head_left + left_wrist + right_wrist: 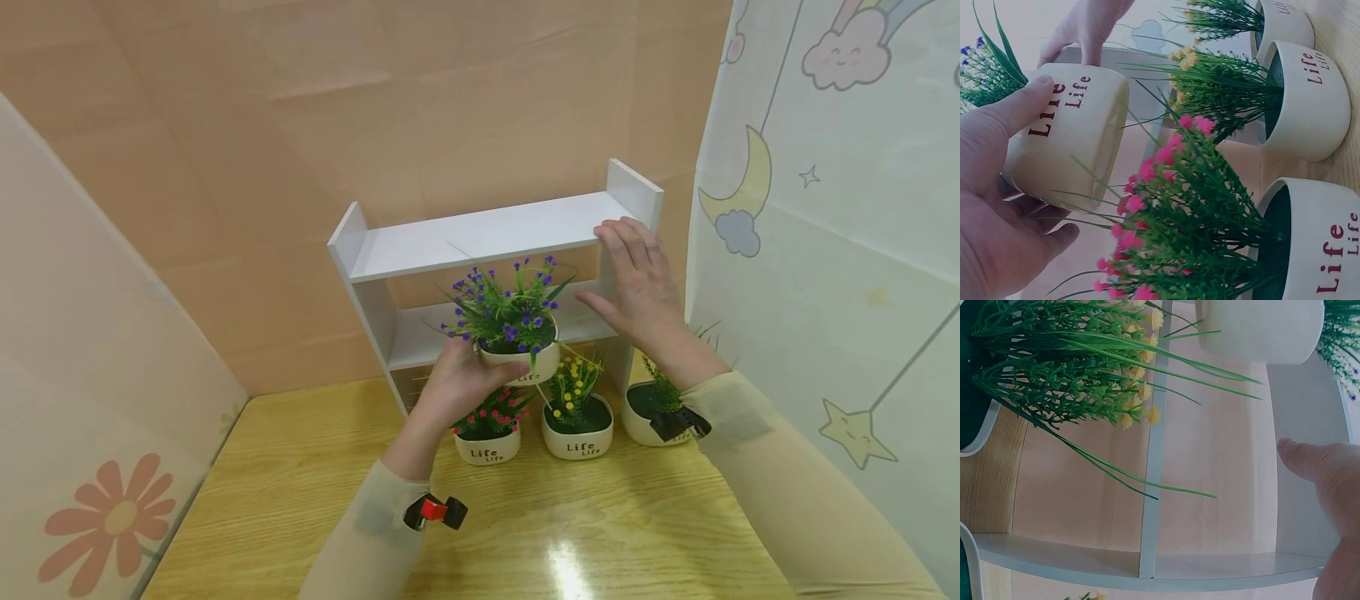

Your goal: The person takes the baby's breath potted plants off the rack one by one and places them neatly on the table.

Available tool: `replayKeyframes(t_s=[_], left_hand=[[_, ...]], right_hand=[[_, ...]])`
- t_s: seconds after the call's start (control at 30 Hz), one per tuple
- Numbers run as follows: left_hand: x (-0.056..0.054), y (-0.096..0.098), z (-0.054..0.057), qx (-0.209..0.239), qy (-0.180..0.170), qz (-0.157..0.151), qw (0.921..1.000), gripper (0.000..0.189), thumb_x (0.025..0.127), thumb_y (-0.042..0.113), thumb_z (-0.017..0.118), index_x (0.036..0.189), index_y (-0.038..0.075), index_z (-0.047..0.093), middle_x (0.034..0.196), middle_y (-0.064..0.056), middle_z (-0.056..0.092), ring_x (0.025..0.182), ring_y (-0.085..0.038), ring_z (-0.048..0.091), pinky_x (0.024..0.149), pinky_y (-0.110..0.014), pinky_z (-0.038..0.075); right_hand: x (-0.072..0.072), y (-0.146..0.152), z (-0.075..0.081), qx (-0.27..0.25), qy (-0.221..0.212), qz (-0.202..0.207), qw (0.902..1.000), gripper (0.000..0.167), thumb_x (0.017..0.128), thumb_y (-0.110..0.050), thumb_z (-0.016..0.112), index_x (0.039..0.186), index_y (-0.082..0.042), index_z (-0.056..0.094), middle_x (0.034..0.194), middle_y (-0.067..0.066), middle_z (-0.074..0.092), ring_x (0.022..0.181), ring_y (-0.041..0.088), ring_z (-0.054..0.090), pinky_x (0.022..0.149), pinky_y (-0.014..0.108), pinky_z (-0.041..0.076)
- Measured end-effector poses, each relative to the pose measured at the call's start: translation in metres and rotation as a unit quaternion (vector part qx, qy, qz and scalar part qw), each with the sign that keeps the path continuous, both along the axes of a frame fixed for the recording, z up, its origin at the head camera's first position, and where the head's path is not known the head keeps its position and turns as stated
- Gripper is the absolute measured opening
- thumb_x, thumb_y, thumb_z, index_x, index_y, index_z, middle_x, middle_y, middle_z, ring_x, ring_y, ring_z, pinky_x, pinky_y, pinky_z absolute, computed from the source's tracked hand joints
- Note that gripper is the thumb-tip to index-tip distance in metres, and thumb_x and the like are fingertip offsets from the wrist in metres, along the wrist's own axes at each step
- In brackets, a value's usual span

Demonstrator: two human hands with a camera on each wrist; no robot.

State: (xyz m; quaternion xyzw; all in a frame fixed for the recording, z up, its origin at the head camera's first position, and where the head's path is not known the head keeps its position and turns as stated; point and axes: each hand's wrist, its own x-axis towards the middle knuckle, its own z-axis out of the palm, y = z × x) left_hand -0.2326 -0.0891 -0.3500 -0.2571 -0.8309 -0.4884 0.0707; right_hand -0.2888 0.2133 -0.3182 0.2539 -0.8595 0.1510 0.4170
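Note:
My left hand (463, 379) grips a cream pot of purple artificial flowers (517, 317), its thumb across the front by the "Life" lettering. The pot is held up in front of the white shelf (487, 237), above the table. In the left wrist view the fingers (1029, 209) reach under and around the pot (1066, 150). My right hand (637, 283) rests with extended fingers on the front edge of the top board, near its right end. The right wrist view shows its thumb (1310, 459) beside the shelf, holding nothing.
On the wooden table (300, 483), in front of the shelf, stand a pot of pink flowers (487, 450), a pot of yellow flowers (577, 442) and a third pot (637, 417) at right, partly behind my right wrist. Printed cloth walls (832, 292) flank the table.

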Motion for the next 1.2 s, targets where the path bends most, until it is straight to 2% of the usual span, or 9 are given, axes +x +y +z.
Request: replayKeyframes(t_s=[0.27,0.43,0.53,0.63,0.7,0.77,0.87,1.07,1.2], left_hand=[[0.015,-0.012,0.005,0.008,-0.019,0.018,0.9996,0.088,0.09,0.026,0.095,0.158,0.052,0.045,0.141,0.011,0.068,0.118,-0.019,0.066,0.108,-0.053,0.053],[0.021,-0.021,0.004,0.046,-0.013,0.014,0.9988,0.087,0.088,0.014,0.094,0.157,0.042,0.05,0.147,0.012,0.064,0.135,-0.014,0.059,0.111,-0.051,0.051],[0.027,-0.027,0.004,0.056,-0.02,0.023,0.9979,0.085,0.089,0.013,0.093,0.156,0.042,0.051,0.143,0.015,0.063,0.104,-0.013,0.067,0.092,-0.042,0.058],[0.033,-0.034,0.004,0.066,-0.044,0.038,0.9961,0.079,0.091,0.014,0.091,0.154,0.043,0.053,0.112,0.011,0.067,0.059,-0.016,0.051,0.056,-0.034,0.049],[0.036,-0.039,0.004,0.071,-0.048,0.042,0.9954,0.075,0.092,0.014,0.09,0.152,0.04,0.055,0.106,0.009,0.067,0.054,-0.016,0.049,0.053,-0.033,0.046],[0.038,-0.044,0.003,0.079,-0.042,0.039,0.9952,0.075,0.092,0.01,0.089,0.153,0.038,0.055,0.107,0.004,0.07,0.069,-0.017,0.061,0.06,-0.035,0.053],[0.038,-0.051,0.004,0.095,-0.019,0.028,0.9949,0.081,0.09,0.002,0.088,0.156,0.034,0.053,0.141,0.005,0.066,0.114,-0.02,0.067,0.09,-0.042,0.06],[0.043,-0.067,0.004,0.129,-0.013,0.007,0.9916,0.088,0.089,-0.009,0.084,0.16,0.029,0.049,0.148,0.001,0.063,0.121,-0.026,0.067,0.091,-0.044,0.062],[0.047,-0.078,0.003,0.101,0.004,0.038,0.9941,0.086,0.09,-0.003,0.087,0.161,0.029,0.05,0.153,0.002,0.06,0.139,-0.024,0.057,0.111,-0.053,0.051]], right_hand=[[-0.001,0.001,-0.002,-0.004,0.001,0.003,1.0,0.105,0.082,-0.019,0.101,0.161,0.002,0.036,0.164,0.024,0.039,0.158,0.045,0.027,0.135,0.051,0.014],[-0.002,0.002,-0.003,-0.009,-0.001,0.0,1.0,0.105,0.081,-0.019,0.102,0.162,0.001,0.037,0.164,0.023,0.039,0.159,0.044,0.027,0.134,0.051,0.015],[-0.003,0.002,-0.003,-0.009,0.001,0.001,1.0,0.105,0.081,-0.019,0.102,0.161,0.001,0.037,0.164,0.023,0.04,0.159,0.044,0.027,0.134,0.051,0.015],[-0.003,0.002,-0.003,-0.009,0.004,0.004,0.9999,0.105,0.081,-0.019,0.101,0.161,0.001,0.037,0.164,0.023,0.04,0.158,0.044,0.027,0.134,0.052,0.015],[-0.004,0.002,-0.003,-0.009,0.005,0.006,0.9999,0.104,0.081,-0.019,0.101,0.161,0.001,0.037,0.164,0.023,0.039,0.158,0.044,0.027,0.134,0.052,0.015],[-0.004,0.002,-0.003,-0.009,0.006,0.008,0.9999,0.104,0.082,-0.019,0.101,0.161,0.001,0.037,0.163,0.023,0.039,0.158,0.045,0.027,0.134,0.052,0.015],[-0.004,0.001,-0.003,-0.009,0.007,0.01,0.9999,0.104,0.082,-0.019,0.101,0.161,0.001,0.037,0.163,0.023,0.039,0.158,0.045,0.027,0.134,0.052,0.015],[-0.004,0.001,-0.002,-0.006,0.009,0.012,0.9999,0.105,0.081,-0.019,0.101,0.161,0.001,0.036,0.163,0.024,0.04,0.158,0.045,0.027,0.134,0.052,0.015],[-0.004,0.001,-0.002,-0.005,0.009,0.012,0.9999,0.104,0.082,-0.019,0.101,0.161,0.002,0.036,0.163,0.024,0.039,0.158,0.046,0.027,0.134,0.051,0.015]])
